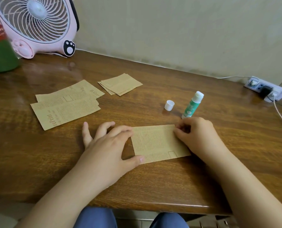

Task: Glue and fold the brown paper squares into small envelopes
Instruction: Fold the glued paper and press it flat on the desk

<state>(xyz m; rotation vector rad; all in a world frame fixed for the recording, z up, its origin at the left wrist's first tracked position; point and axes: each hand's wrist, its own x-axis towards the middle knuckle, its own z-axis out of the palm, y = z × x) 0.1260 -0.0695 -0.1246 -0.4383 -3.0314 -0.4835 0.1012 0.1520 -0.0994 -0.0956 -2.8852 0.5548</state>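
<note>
Brown paper piece (160,143), one, in work: lies flat on the wooden table (153,183) close to its near edge, between my two hands, printed face up. It looks already folded, though I cannot tell how many layers it has.

My left hand (109,145), one: fingers spread and fairly straight, fingertips on the left edge, thumb against the near-left corner, holding the piece down.

My right hand (198,135), one: fingers curled at the far-right corner, pinching or pressing that edge; which of the two I cannot tell.

Handling note, as my judgement: I should keep the left side pinned so the sheet cannot slide, align the edges before pressing, then run my fingertips along the glued seam with firm, even pressure.

Glue stick (192,105), one: just beyond my right hand, uncapped, tilted, white tip exposed.

Cap (169,105), one: white, standing near the stick's left, apart from it.

Unfolded printed sheets (66,104), far left: at least three, overlapping; exact count unclear.

Small stack of folded pieces (120,84), beyond centre: at least three, fanned.

Pink fan (38,25), one, at the far-left corner.

Power strip (265,89), one, far right, with cables plugged in.
</note>
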